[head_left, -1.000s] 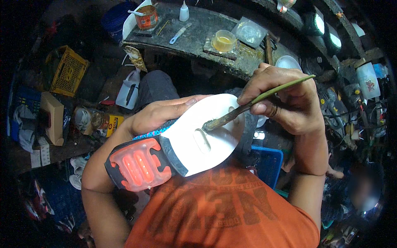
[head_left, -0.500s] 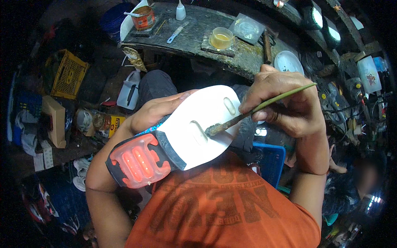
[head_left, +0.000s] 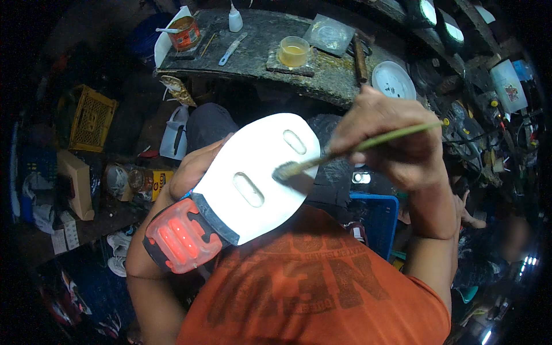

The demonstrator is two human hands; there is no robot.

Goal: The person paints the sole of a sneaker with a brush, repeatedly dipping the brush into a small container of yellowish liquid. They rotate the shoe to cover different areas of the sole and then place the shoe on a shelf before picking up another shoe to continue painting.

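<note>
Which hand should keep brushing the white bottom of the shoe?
Probably the right hand: it grips the thin green-handled brush, whose bristles touch the shoe's flat white sole with red heel. The left hand is busy underneath, propping the shoe up.

We look down on a dim, crowded workshop; a dark, stained workbench (head_left: 322, 69) curves across the top, bearing 1 cup of yellow liquid (head_left: 294, 52), 1 orange tin (head_left: 185, 33) and 1 white plate (head_left: 393, 80); a yellow crate (head_left: 91, 119) sits at left; a blue crate (head_left: 376, 215) lies below; bright lamps (head_left: 428, 10) glare upper right.
</note>
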